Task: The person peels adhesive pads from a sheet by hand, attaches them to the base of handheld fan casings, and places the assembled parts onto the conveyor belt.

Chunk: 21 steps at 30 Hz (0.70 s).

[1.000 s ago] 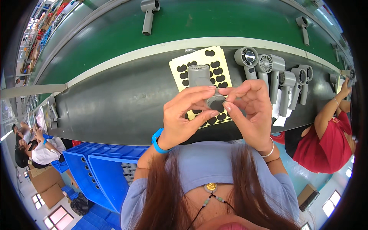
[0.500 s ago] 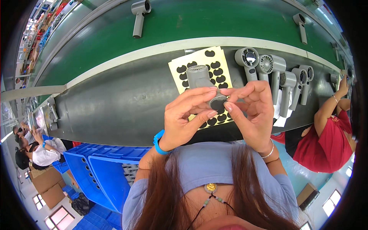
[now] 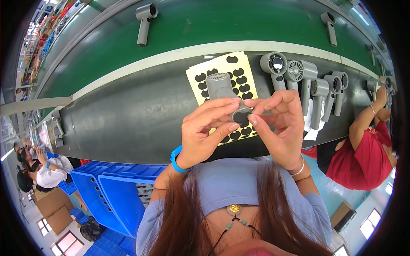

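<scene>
- Two loose fans on the green belt (image 3: 239, 25), one far left (image 3: 144, 25) and one far right (image 3: 329, 30), lie further left than a second ago; both hands keep almost the same place.
- Held over the near side of the black table (image 3: 115, 111), between the two hands, is a grey hand fan (image 3: 218, 87), its round head to the far side and its handle end toward the person.
- On the handle end sits a round black patch (image 3: 242, 117).
- Left hand (image 3: 201, 130): pinching the handle from the left, long fingers on the far side, thumb on the near side; a blue wristband (image 3: 175, 160) circles the wrist.
- Right hand (image 3: 281, 126): pinching the rim of the handle end with thumb and forefinger, the thumb tip at the patch's right edge, the other fingers curled.
- Under the fan lie yellow sheets (image 3: 192, 72) with rows of black stickers.
- Right of the sheets, six grey fans (image 3: 308, 74) lie close together, some over white paper (image 3: 313, 135).
- Near left, blue crates (image 3: 121, 194) stand beside the table.
- Far to the right, a co-worker in red (image 3: 363, 160) reaches toward the table; others sit at the left.
</scene>
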### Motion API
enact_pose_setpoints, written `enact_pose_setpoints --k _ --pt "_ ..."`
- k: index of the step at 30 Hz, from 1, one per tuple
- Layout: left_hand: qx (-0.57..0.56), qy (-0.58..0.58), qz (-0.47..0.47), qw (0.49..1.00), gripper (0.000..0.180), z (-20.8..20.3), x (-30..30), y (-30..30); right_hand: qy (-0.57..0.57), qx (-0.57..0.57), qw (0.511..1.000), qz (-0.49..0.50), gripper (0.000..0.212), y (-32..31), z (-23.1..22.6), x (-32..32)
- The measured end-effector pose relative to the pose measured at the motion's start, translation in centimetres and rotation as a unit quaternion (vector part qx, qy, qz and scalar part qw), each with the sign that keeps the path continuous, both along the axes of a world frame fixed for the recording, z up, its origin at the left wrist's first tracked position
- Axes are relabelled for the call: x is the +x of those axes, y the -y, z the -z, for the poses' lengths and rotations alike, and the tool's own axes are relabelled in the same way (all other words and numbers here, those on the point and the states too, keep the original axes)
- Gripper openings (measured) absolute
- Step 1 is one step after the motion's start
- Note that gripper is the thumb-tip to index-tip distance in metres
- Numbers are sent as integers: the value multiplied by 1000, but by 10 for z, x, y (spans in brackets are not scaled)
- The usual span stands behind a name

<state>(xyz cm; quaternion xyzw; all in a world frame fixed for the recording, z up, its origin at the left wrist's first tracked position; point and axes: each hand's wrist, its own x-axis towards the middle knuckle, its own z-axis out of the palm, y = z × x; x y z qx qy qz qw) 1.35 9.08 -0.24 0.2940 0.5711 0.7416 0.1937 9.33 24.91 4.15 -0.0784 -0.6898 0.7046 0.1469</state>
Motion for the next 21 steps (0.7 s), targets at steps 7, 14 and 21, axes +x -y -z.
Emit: enact_pose_setpoints --k 7,14,21 --pt "8 -2 -1 1000 34 1 0 1 11 8 1000 2 32 2 -2 0" --pt "26 22 -6 999 32 1 2 0 -3 0 1000 3 31 3 -1 -1" --pt "31 34 -15 999 30 0 4 -1 -6 19 1000 6 30 4 0 -2"
